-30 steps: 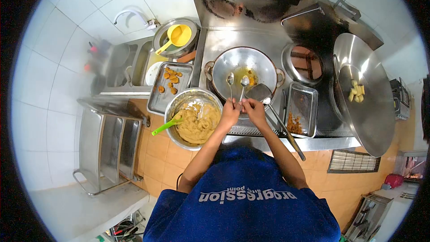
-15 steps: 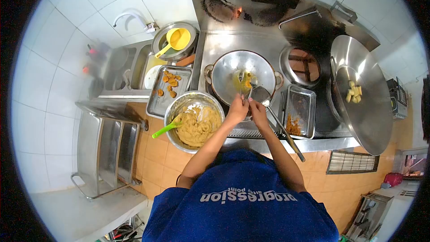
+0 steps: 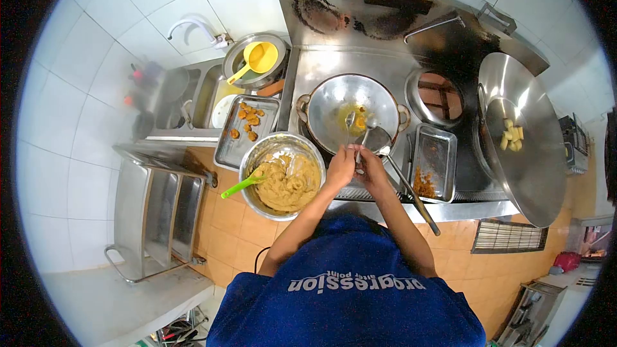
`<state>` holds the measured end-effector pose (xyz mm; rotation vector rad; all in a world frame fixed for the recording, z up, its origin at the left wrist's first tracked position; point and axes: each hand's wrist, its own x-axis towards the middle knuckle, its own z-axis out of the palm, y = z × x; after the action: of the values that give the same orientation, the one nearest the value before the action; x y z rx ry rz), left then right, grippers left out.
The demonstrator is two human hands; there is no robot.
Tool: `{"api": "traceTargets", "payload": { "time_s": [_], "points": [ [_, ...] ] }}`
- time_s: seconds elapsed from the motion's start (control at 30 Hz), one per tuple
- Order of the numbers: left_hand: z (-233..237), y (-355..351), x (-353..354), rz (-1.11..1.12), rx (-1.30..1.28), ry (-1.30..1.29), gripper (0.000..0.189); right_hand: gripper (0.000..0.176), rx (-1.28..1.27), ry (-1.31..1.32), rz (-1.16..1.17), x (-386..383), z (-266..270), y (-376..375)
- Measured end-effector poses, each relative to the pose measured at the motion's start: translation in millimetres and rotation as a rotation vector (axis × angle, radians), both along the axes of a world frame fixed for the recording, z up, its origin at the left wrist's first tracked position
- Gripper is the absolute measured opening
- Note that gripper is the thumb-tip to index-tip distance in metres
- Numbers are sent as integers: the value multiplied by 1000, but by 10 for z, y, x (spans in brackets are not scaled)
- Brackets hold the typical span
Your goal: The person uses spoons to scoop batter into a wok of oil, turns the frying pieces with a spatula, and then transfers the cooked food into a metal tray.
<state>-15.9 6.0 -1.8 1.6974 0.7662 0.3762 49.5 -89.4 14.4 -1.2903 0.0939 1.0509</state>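
Note:
Both hands are close together over the near rim of a metal wok (image 3: pixel 328 99) with yellow oil in its bottom. My left hand (image 3: pixel 343 166) is closed on the handle of a metal spoon (image 3: pixel 350 119), whose bowl is over the oil. My right hand (image 3: pixel 371 170) is closed round a second thin metal utensil that reaches toward an orange piece (image 3: pixel 360 122) in the oil. A dark round strainer (image 3: pixel 378 137) rests at the wok's near right side, its long handle running toward me.
Left of the wok are a bowl of batter (image 3: pixel 283 180) with a green spatula (image 3: pixel 241 185), and a tray (image 3: pixel 222 148) of fried pieces. Another tray (image 3: pixel 450 154) holds orange crumbs. A large wok (image 3: pixel 533 173) with pale pieces stands at right.
The whole view has shifted slightly. The spoon bowl and the second utensil's tip have moved a little within the wok; both hands keep their hold.

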Motion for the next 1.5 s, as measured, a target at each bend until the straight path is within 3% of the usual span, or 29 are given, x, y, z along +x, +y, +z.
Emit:
{"api": "traceTargets", "payload": {
  "time_s": [0.07, 0.13, 0.2, 0.27, 0.3, 0.37, 0.47, 0.8, 0.87, 0.93, 1.0, 1.07, 1.13, 1.2, 1.27, 1.43, 1.5],
  "points": [
    [57, -14, -13, 37, 9, 81, 33, 28, 54, 22, -53, -20, -82, -9],
    [-14, -20, -12, 178, -171, -106, 35, 23, 92, -25, -97, -40, -144, -28],
    [-49, -4, -10, 163, -65, -165, 29, 24, 169, -6, -90, -79, -192, -26],
    [-48, -28, 10, 183, -307, -216, 26, 24, 247, 12, -79, -105, -216, -26],
    [-63, -37, 16, 181, -307, -216, 26, 23, 241, 10, -56, -109, -217, -30],
    [-95, -60, 27, 164, -621, -195, 26, 23, 235, 6, -38, -117, -221, -32],
    [70, -119, 52, 169, -699, -216, 29, 24, 267, -20, -72, -134, -232, -34],
    [190, -44, 62, 14, -836, -125, 27, 27, 185, -111, -97, -28, -132, -93],
    [362, -256, 81, 381, -563, -231, 19, 27, 165, -111, -129, 43, -199, -121],
    [456, -377, 58, 127, 4, -361, 20, 25, 124, -210, -118, 128, -230, -154],
    [962, -642, 12, -365, 284, -476, 21, 24, 132, -282, -187, 106, -226, -131],
    [1706, -935, 100, -956, 43, -476, 16, 23, 165, -135, -237, 179, -278, -91],
    [2127, -1407, 192, -1262, 502, -817, 19, 24, 162, -172, -106, 205, -218, -127],
    [2629, -1814, 205, -1617, 810, -897, 20, 29, 213, -241, -47, 273, -289, -88],
    [2924, -2367, 306, -1781, 932, -984, 27, 24, 236, -220, -18, 332, -335, -140],
    [3314, -2549, 270, -1754, 865, -858, 27, 22, 325, -57, -112, 384, -381, -96],
    [3348, -2615, 273, -1784, 858, -861, 27, 19, 308, -118, -125, 258, -238, -101]
  ]
}}
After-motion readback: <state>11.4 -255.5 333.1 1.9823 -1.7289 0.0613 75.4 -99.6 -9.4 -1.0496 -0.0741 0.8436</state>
